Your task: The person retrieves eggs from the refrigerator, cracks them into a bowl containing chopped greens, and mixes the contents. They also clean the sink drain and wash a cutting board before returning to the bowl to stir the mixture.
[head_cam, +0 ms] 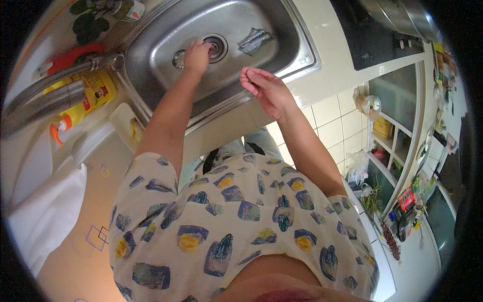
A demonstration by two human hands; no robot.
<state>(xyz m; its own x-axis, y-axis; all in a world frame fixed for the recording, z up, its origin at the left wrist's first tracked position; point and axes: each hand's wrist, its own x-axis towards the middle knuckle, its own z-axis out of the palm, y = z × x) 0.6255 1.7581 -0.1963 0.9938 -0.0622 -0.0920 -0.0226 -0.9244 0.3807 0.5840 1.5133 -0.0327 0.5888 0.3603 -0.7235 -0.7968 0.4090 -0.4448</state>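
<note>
My left hand [197, 56] reaches down into the stainless steel sink [234, 81], its fingertips at the edge of the drain [217, 47]; whether they grip anything is hidden. A round metal piece [179, 59], perhaps a strainer or drain cover, lies just left of that hand. Over the sink's near edge, my right hand [264, 87] is raised with its fingers curled and thumb pressed in, around something small and dark that I cannot identify. A crumpled grey, shiny cloth or scouring pad [255, 40] rests on the sink floor, right of the drain.
The metal faucet [56, 90] stands at the left, beside a yellow pump bottle [99, 90] with an orange pump. A pale tray [126, 122] sits near the sink's left corner. Beyond the right-hand counter [320, 41] is a black cooktop [377, 45]. A white cloth [56, 211] hangs lower left.
</note>
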